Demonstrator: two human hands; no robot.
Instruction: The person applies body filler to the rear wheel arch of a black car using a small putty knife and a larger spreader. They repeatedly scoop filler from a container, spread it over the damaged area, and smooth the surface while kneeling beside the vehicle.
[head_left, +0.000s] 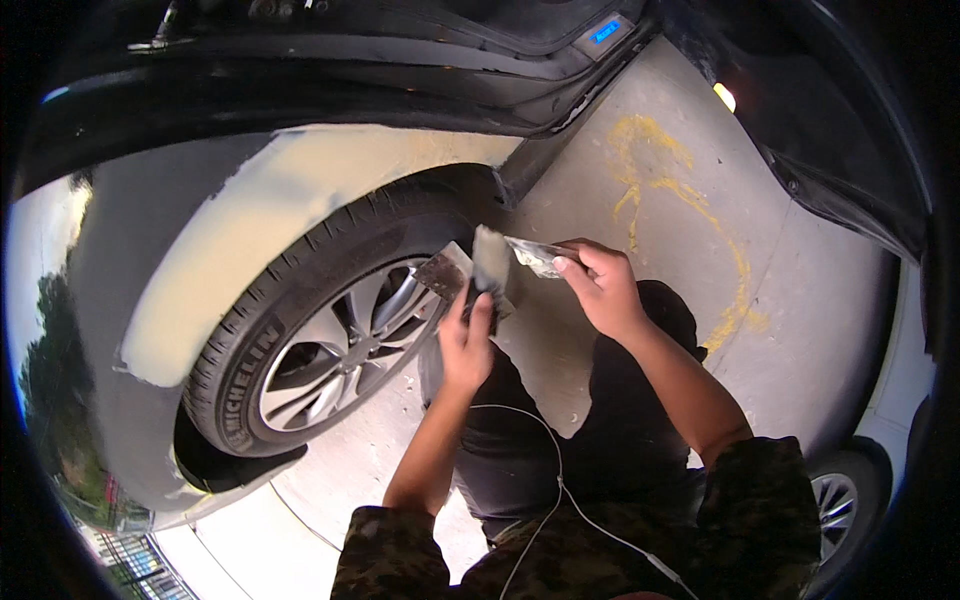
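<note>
A grey concrete floor [560, 370] is stretching beneath the crouching person, with a loose yellow marking [740, 270] curving across it to the right. A dark car [350, 85] is filling the upper left, its open door [830, 140] reaching over the floor at the upper right.

Above the front of the wheels, so to speak, the two hands are working close together, just right of the spoked wheel [350, 350]. The left hand [467, 340] is gripping a flat plate [440, 272] between thumb and fingers; the plate is showing a brownish, stained face and is sitting in front of the tyre's edge. A pale smeared strip [490, 258] is standing above the left thumb, too blurred to tell whether it belongs to the plate. The right hand [602, 290] is pinching a thin spreader [537, 257], whose whitish, paste-coated end is pointing left toward the strip.

A cream filler patch [290, 190] is covering the fender along the wheel arch. A white cable [558, 460] is hanging across the person's dark trousers, and another car's wheel [835, 510] is showing at the lower right. The hands and plate are hiding part of the tyre.
</note>
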